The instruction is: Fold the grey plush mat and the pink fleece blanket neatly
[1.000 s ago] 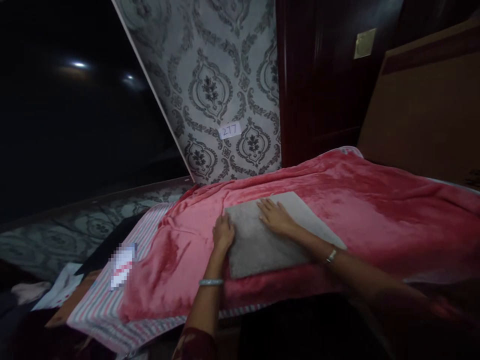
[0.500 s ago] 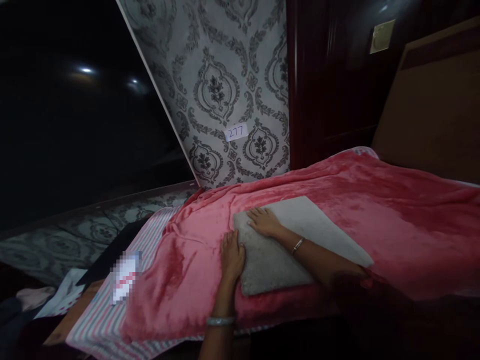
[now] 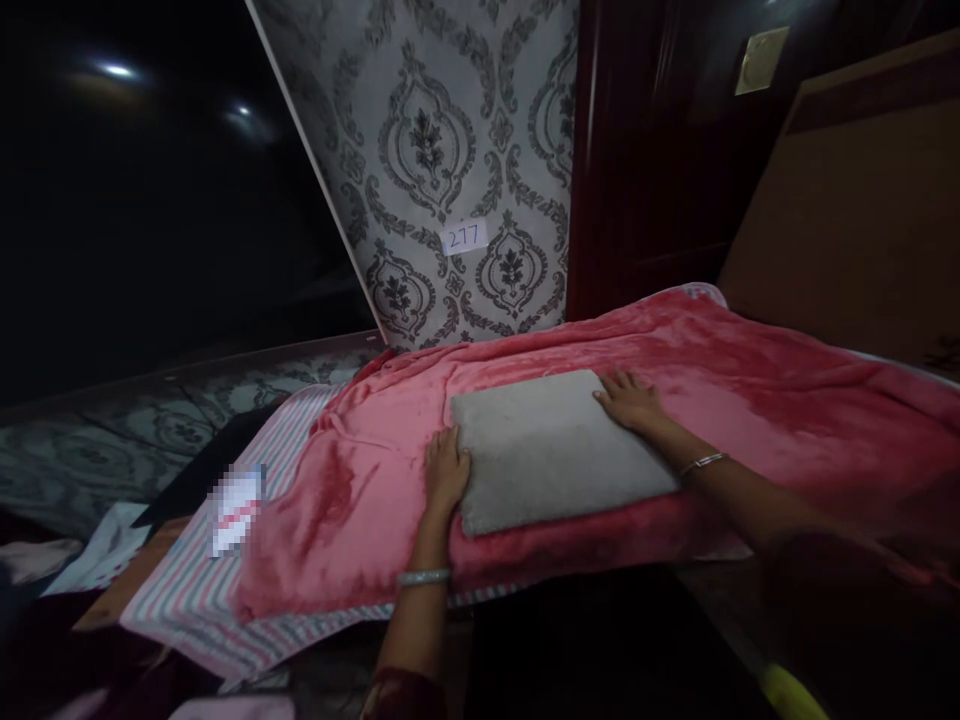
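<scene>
A flat grey plush piece, like a mat or cushion cover (image 3: 555, 450), lies on a pink fleece blanket (image 3: 375, 540). My left hand (image 3: 446, 468) rests along its left edge, fingers stretched forward and partly on the blanket. At the far right corner lies my right hand (image 3: 630, 400), palm down with the fingers spread, touching the edge and the pink blanket beside it. Neither hand grips anything. Whether the grey piece is folded or has a filling, I cannot tell.
Under the blanket, a striped cloth (image 3: 202, 590) shows at left, with a blurred-out white packet (image 3: 238, 512) on it. Behind stand a patterned wall with a paper label (image 3: 465, 237), a large dark screen (image 3: 150, 220) and a cardboard sheet (image 3: 862, 200).
My right hand has moved right, from the top of the grey piece to its far right corner. My left hand stays at the left edge. The view has shifted slightly.
</scene>
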Demonstrator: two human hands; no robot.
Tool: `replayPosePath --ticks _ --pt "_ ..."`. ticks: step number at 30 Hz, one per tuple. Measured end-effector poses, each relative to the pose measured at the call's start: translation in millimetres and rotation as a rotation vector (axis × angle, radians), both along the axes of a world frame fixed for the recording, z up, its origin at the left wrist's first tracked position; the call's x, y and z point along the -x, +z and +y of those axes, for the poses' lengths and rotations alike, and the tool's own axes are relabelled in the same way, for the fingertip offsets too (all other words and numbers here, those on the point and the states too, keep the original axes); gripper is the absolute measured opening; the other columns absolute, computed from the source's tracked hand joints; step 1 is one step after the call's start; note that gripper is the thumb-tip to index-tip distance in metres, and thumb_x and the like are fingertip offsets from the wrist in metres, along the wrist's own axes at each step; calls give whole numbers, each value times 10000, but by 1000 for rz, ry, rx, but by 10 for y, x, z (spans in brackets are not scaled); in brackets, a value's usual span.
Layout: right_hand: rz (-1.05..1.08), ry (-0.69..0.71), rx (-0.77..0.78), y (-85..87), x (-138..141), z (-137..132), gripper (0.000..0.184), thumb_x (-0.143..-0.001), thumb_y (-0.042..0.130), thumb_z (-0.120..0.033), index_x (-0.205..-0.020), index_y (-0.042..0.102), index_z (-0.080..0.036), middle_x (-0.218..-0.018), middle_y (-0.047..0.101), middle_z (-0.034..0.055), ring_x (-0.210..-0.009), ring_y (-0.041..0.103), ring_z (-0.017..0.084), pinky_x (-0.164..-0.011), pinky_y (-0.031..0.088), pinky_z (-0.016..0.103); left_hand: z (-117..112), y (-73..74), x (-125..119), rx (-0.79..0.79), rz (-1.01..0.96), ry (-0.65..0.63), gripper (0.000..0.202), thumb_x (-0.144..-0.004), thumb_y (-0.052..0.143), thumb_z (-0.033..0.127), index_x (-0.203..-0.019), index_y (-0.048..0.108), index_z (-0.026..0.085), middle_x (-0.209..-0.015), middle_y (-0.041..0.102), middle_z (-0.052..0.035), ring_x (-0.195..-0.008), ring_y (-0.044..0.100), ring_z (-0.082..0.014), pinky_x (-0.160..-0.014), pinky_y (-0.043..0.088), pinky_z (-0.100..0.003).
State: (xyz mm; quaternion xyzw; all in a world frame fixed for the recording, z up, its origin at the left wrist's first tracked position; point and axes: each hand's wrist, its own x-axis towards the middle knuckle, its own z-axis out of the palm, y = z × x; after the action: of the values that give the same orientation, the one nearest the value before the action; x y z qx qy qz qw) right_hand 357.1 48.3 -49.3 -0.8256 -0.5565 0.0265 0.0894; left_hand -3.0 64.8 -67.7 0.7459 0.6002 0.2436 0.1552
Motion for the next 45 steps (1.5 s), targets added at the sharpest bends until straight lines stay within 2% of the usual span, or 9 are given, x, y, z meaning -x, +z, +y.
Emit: replayPosePath --ticks 3,7,12,16,25,32,38,42,45 --pt "-45 141 -115 100 481 -140 637 -1014 263 -409 -1571 340 -110 -1648 231 184 -1523 208 329 -1173 249 612 -21 20 30 -19 -131 17 564 -903 466 238 -1458 499 147 -1548 481 -122 -1478 373 -253 -1237 281 -466" --pt "-44 529 -193 52 1487 -380 585 -1013 297 -355 -1553 396 -156 -1637 287 140 -1520 234 283 -1205 228 539 -302 14 57 -185 -223 1 538 -941 409 264 -1449 504 114 -1538 487 -152 -1451 418 -236 -1236 293 -447" --pt "-20 713 -144 -152 2186 -632 590 -996 325 -304 -1556 392 -130 -1628 303 119 -1519 240 268 -1222 207 512 -763 -100 -7 -183 -1 -122 540 -989 365 354 -1479 477 154 -1557 462 -139 -1488 359 -256 -1234 256 -541" --pt "-33 672 -120 -204 1912 -692 599 -998 343 -364 -1544 415 -129 -1622 313 116 -1516 253 249 -1230 207 470 -862 -143 -41 -110 163 -123 560 -994 356 353 -1504 440 138 -1602 379 -149 -1518 293 -266 -1233 233 -562" --pt "-142 251 -169 -458 520 -1073 635 -1001 270 -442 -1533 424 -130 -1604 364 131 -1495 302 270 -1204 245 515 -825 -182 -35 -148 157 -108 545 -988 330 288 -1505 442 156 -1600 392 -131 -1509 315 -242 -1233 251 -542" --pt "-78 132 -115 -450 136 -1208 610 -987 289 -445 -1500 468 -167 -1595 383 139 -1498 278 322 -1158 292 597 -806 -196 26 -117 96 -118 532 -975 387 313 -1477 488 169 -1595 403 -119 -1506 323 -253 -1239 242 -540" --pt "-45 351 -156 54 568 -620 601 -999 333 -409 -1566 373 -213 -1639 298 125 -1513 241 317 -1172 271 587 -430 123 -30 -172 13 -119 466 -961 369 251 -1330 639 163 -1456 583 -122 -1390 499 -242 -1203 354 -460" --pt "18 541 -134 350 1239 -54 603 -1001 359 -339 -1594 314 -243 -1664 232 110 -1528 202 298 -1188 236 580 -136 378 -305 -142 177 -76 530 -939 414 236 -1445 513 114 -1572 427 -178 -1491 348 -282 -1219 282 -528" --pt "24 594 -124 309 1542 239 585 -1007 362 -325 -1584 336 -235 -1654 264 113 -1521 227 289 -1189 233 569 -55 362 -436 -81 328 -77 573 -964 414 329 -1502 438 129 -1619 329 -197 -1530 246 -326 -1204 235 -609"
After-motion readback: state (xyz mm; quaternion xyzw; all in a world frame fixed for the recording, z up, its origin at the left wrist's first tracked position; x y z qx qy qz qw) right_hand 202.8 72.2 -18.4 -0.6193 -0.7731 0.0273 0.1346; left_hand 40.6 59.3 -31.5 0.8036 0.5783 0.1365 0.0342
